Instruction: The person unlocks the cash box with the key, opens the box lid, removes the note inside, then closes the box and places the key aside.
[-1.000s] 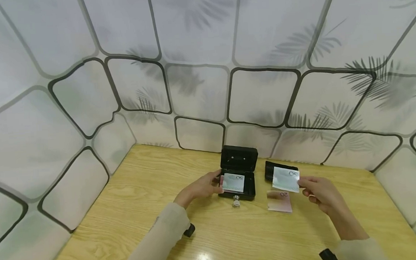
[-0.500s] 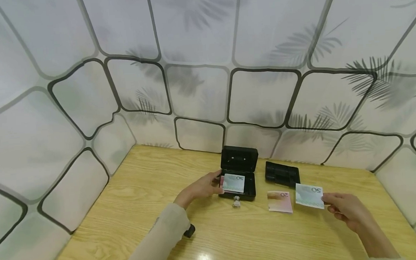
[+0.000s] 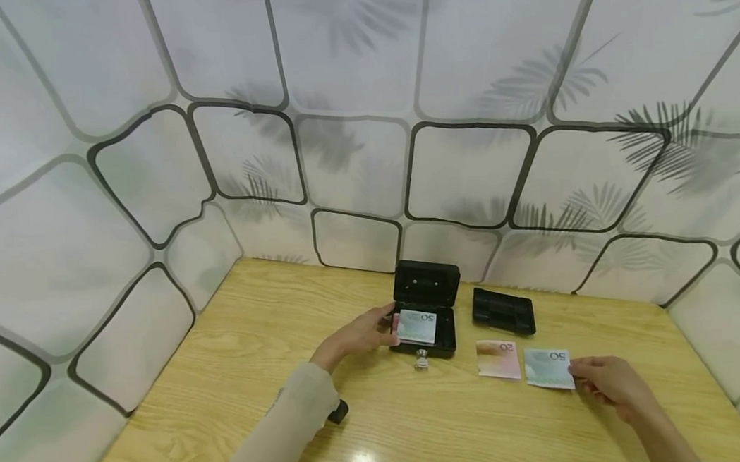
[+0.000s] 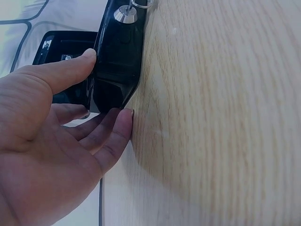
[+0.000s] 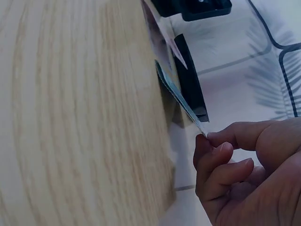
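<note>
A black cash box [image 3: 445,336] stands on the table with its lid [image 3: 425,284] raised. My left hand [image 3: 365,330] grips the box's left side; in the left wrist view the thumb lies at the rim and the fingers against the side wall. Inside lies a green 50 banknote [image 3: 417,326], a pink note's edge showing beside it. My right hand [image 3: 615,383] pinches another 50 banknote [image 3: 547,368] by its right edge, low over the table. In the right wrist view this note [image 5: 178,96] tilts up toward the fingertips. Left of it lies a pink 20 banknote [image 3: 498,359].
A black tray-like insert [image 3: 503,311] sits right of the box, behind the notes. Keys on a ring [image 3: 421,360] hang at the lock on the box's front. The wooden table [image 3: 420,426] meets a patterned backdrop [image 3: 358,239] at the back and sides.
My right hand has drawn the 50 banknote from over the black insert, rightward and toward me, then lowered it beside the 20 banknote. The left hand has stayed at the cash box.
</note>
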The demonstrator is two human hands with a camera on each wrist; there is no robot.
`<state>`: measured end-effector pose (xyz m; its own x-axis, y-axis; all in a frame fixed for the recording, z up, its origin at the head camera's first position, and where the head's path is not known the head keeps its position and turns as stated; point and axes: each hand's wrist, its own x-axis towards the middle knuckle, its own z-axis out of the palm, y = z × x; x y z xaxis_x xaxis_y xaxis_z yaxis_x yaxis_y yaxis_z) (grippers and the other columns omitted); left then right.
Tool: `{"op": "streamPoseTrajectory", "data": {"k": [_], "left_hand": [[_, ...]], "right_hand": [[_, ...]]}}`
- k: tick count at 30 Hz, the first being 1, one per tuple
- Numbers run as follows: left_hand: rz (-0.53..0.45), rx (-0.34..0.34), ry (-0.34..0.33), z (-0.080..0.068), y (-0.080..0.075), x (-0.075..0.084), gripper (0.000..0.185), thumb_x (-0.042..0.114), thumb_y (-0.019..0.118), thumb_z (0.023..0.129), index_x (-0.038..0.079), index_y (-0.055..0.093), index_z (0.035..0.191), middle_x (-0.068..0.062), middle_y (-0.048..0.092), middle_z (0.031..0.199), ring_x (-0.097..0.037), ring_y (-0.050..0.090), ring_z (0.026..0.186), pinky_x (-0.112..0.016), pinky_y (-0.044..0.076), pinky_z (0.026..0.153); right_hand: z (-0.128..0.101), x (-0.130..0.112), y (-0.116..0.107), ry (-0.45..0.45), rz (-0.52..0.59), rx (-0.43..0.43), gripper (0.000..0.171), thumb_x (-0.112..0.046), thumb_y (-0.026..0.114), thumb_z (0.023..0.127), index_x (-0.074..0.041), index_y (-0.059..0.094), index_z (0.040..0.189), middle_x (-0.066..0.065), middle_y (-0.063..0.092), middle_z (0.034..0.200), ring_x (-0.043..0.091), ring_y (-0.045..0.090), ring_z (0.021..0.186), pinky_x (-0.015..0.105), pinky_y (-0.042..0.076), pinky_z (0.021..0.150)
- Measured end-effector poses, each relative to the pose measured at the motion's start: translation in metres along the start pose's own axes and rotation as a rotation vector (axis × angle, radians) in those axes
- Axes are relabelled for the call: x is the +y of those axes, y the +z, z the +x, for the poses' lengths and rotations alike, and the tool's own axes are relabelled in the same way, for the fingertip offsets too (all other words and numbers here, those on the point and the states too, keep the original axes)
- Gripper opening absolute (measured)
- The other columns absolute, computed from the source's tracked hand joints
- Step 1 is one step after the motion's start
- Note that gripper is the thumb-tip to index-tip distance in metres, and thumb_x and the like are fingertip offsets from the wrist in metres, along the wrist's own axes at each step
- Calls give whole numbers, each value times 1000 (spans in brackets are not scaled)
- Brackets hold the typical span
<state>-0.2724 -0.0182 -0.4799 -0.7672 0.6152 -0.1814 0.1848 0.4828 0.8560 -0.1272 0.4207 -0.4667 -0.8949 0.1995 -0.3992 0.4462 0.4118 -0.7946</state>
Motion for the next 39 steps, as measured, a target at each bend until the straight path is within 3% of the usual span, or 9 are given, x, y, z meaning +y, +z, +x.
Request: {"op": "streamPoseTrajectory", "data": {"k": [10,20,25,29,39], "left_hand": [[18,3,-5,-1,1,0,79,18,71,100,2,26,163,-22,44,156,-35,41,144,-50,33,118],[11,10,-15,-2,0,0,79,19,71,100,3,25,163,-22,44,156,-36,42,144,-50,33,118],[6,10,-9,-1,0,-1,79,16,70,100,2,25,163,-23,45,154,-36,43,142,-50,34,117],[15,8,6,1,0,-3,79,15,71,100,0,25,163,-24,46,153,-37,44,142,-50,34,117],[27,5,17,0,0,0,79,17,70,100,0,25,162,-25,44,155,-36,42,143,-49,32,119]], "right_hand": [[5,5,7,4,-71,83,30,-15,63,101,13,71,112,-1,60,67,9,48,58,23,41,50],[-1,-5,13,-43,-82,72,37,-15,59,104,18,65,120,0,64,77,11,51,63,23,42,53],[-7,-26,23,-68,-58,23,41,-20,57,107,16,62,127,2,71,95,14,58,70,25,43,55],[-10,-48,37,-109,-56,4,41,-20,56,108,14,60,131,5,73,100,15,61,71,25,42,54],[-4,-102,89,-257,-26,-88,39,-18,59,106,11,62,131,15,71,112,20,63,74,27,41,52]]}}
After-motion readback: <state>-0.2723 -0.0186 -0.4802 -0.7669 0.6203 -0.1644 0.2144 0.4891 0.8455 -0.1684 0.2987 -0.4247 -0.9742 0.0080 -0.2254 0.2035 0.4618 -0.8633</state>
